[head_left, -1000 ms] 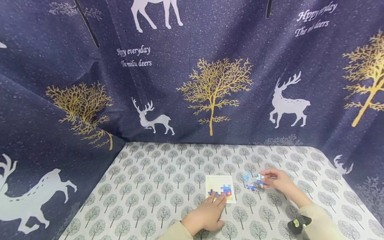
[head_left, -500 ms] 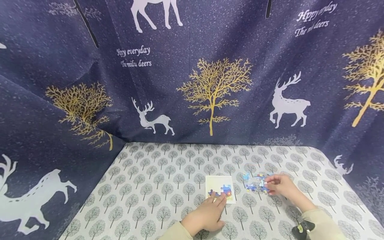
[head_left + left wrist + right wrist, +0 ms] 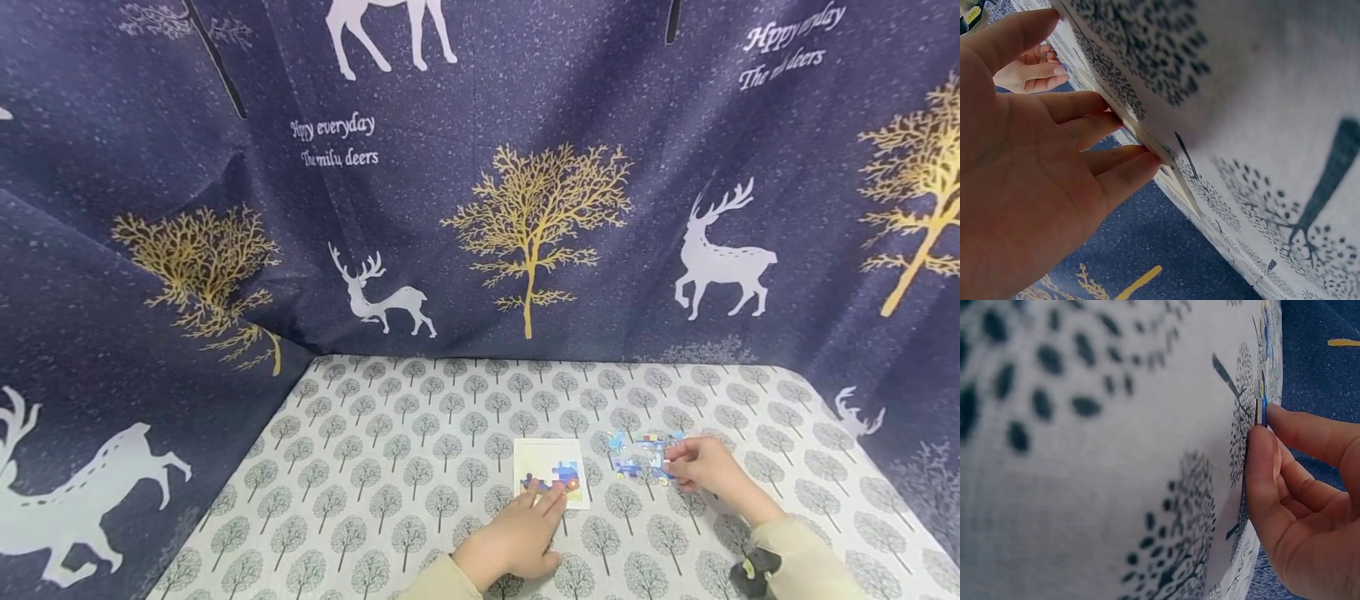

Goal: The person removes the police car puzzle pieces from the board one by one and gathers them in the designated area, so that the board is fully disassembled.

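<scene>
A square white-framed jigsaw board (image 3: 528, 454) lies flat on the table, with a few blue and yellow pieces fitted in its lower part. My left hand (image 3: 513, 533) rests its outstretched fingertips on the board's near side, covering part of the picture. In the left wrist view these fingers (image 3: 1129, 178) touch the board's edge. To the right of the board, my right hand (image 3: 708, 471) is beside a cluster of loose blue puzzle pieces (image 3: 633, 467). Between thumb and index finger it pinches a thin puzzle piece (image 3: 1261, 403), seen nearly edge-on in the right wrist view.
The table is covered by a white cloth (image 3: 360, 500) printed with trees. Behind it hangs a dark blue curtain (image 3: 420, 208) with deer and golden trees. A dark object with a yellow-green detail (image 3: 753, 571) sits at the right sleeve's cuff.
My right hand has shifted a little to the right, uncovering more of the loose puzzle pieces. The left hand stays where it was on the board.
</scene>
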A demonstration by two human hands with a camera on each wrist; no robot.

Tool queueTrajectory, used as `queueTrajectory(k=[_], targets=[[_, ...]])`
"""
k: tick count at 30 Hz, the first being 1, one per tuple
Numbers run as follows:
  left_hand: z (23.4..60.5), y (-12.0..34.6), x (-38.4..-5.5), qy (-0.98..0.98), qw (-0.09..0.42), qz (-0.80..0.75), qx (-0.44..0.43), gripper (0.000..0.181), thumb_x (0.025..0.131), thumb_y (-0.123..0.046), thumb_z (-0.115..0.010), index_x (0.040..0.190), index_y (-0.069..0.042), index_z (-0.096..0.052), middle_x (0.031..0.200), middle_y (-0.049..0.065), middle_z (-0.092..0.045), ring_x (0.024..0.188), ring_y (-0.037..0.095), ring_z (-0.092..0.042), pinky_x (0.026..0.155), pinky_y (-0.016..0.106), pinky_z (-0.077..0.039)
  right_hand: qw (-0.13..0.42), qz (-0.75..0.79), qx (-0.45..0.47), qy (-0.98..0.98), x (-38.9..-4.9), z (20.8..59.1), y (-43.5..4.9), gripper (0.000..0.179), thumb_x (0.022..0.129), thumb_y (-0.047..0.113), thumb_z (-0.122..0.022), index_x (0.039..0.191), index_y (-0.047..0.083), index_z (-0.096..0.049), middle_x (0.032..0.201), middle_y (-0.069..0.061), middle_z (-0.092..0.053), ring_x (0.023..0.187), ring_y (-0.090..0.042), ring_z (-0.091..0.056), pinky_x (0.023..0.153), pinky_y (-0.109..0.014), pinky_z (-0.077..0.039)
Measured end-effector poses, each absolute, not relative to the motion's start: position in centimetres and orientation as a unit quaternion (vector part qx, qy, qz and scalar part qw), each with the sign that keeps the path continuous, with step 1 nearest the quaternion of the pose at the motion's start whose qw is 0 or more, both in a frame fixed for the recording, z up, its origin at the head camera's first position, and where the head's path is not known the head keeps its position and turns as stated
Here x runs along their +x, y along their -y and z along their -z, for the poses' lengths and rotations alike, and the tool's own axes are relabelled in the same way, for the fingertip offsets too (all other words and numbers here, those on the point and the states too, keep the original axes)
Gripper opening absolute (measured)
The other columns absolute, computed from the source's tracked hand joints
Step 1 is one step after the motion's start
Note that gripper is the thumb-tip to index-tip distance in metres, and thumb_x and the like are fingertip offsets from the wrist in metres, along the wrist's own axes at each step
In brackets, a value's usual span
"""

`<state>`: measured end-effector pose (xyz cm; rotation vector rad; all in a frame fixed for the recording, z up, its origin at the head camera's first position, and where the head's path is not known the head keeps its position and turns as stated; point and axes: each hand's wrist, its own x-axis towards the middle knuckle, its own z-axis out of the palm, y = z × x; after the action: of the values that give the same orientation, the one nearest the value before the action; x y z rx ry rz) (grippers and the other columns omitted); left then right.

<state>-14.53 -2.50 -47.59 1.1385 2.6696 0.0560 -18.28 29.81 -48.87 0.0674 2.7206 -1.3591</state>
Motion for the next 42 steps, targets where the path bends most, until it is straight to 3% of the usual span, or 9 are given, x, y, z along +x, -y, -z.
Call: queueTrajectory(k=[10, 15, 21, 29, 42], targets=[[47.6, 2.5, -14.6, -0.914, 0.123, -0.006, 0.386, 0.075, 0.09, -0.046, -0.06, 0.15, -0.009, -0.033, 0.158, 0.003, -0.024, 0.143, 0.033, -0.025, 0.112, 0.038, -0.032, 0.038, 0.433, -0.003, -0.901, -18.4, 48.1, -29.2, 0.017, 0.083, 0.002, -0.068, 0.095, -0.008, -0.065, 0.075, -0.006, -0.064, 0.063, -0.019, -0.062, 0.055, -0.028, -0.056], [47.3, 2.6, -14.5, -0.915, 0.125, -0.009, 0.383, 0.074, 0.09, -0.045, -0.06, 0.149, -0.009, -0.034, 0.158, 0.003, -0.025, 0.143, 0.033, -0.025, 0.112, 0.039, -0.034, 0.028, 0.46, -0.081, -0.884, -19.1, 47.5, -27.6, 0.024, 0.083, 0.006, -0.07, 0.101, -0.009, -0.065, 0.083, -0.011, -0.067, 0.065, -0.021, -0.064, 0.057, -0.029, -0.057], [47.2, 2.5, -14.4, -0.916, 0.125, -0.014, 0.382, 0.074, 0.09, -0.044, -0.061, 0.149, -0.009, -0.035, 0.157, 0.003, -0.026, 0.142, 0.033, -0.026, 0.111, 0.039, -0.035, 0.06, 0.479, -0.161, -0.861, -20.3, 47.3, -24.5, 0.024, 0.086, 0.005, -0.067, 0.106, -0.008, -0.065, 0.084, -0.011, -0.066, 0.065, -0.019, -0.063, 0.055, -0.03, -0.055], [47.2, 2.4, -14.4, -0.915, 0.121, -0.006, 0.385, 0.075, 0.089, -0.046, -0.061, 0.149, -0.01, -0.035, 0.157, 0.002, -0.025, 0.142, 0.034, -0.026, 0.111, 0.039, -0.034, 0.058, 0.456, -0.196, -0.866, -21.2, 47.6, -20.7, 0.023, 0.082, 0.005, -0.07, 0.103, -0.005, -0.068, 0.081, -0.004, -0.064, 0.07, -0.008, -0.06, 0.06, -0.024, -0.055], [47.5, 2.4, -14.4, -0.915, 0.118, -0.003, 0.385, 0.075, 0.089, -0.046, -0.061, 0.149, -0.009, -0.036, 0.157, 0.003, -0.026, 0.142, 0.034, -0.026, 0.111, 0.039, -0.034, 0.097, 0.455, -0.18, -0.867, -21.3, 48.6, -18.7, 0.027, 0.073, 0.004, -0.077, 0.097, -0.005, -0.069, 0.075, -0.003, -0.061, 0.068, -0.012, -0.055, 0.058, -0.023, -0.052]])
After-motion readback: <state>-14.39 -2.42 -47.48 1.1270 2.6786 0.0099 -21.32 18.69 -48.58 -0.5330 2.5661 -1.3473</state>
